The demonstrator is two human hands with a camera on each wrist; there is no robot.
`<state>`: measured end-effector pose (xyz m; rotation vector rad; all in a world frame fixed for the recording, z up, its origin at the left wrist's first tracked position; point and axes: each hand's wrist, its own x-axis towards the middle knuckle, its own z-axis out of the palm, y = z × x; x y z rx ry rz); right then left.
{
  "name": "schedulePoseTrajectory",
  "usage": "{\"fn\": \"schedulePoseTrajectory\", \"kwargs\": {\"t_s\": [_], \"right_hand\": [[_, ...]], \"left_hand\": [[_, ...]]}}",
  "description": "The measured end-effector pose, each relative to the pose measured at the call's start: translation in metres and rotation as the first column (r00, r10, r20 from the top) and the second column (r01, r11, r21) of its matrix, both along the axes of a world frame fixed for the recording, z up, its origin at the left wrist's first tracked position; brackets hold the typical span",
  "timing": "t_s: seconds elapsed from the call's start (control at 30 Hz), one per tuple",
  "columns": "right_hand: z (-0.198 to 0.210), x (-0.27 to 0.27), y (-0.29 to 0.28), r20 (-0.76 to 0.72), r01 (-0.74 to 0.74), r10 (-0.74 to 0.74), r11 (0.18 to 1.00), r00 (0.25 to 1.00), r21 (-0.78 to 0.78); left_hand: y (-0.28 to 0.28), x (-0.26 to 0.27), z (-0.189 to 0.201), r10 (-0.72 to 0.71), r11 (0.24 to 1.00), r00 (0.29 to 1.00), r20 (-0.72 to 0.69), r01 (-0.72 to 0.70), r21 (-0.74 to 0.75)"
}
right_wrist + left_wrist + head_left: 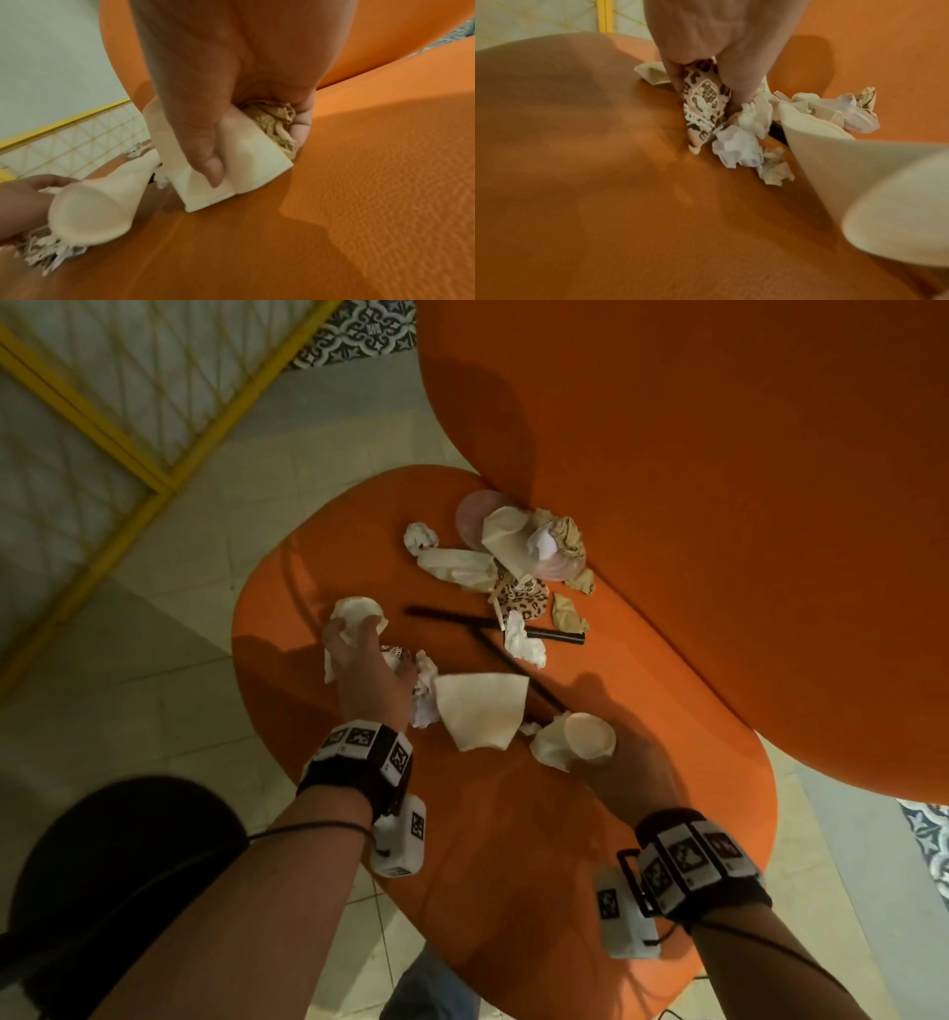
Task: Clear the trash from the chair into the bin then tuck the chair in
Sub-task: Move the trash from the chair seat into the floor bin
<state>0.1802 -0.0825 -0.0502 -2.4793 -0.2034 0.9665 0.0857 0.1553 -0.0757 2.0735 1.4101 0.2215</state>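
Both hands are down on the orange chair [503, 824] seat among the litter; the left hand [367, 670] has its fingers [677, 79] curled round a leopard-print wrapper [703, 105], pinching it against the seat with crumpled white tissue [736, 150] just beside and a cream paper [359, 611] bunched at its fingertips; the right hand [231, 81] clasps a flattened cream paper cup [223, 168], thumb pressed across it, with what looks like brown crumpled paper [275, 121] tucked in the palm; another squashed cup [482, 708] lies between the hands; black straws [493, 629] and more scraps sit nearer the backrest.
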Motion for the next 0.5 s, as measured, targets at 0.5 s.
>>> {"fn": "schedulePoseTrajectory", "kwargs": {"t_s": [0.5], "right_hand": [[0.025,-0.023,0.002,-0.248,0.218,-0.125,0.891,0.961,0.398]], "left_hand": [[-0.006,-0.011,0.021,0.276,0.960,0.868,0.413,-0.272,-0.071]]}}
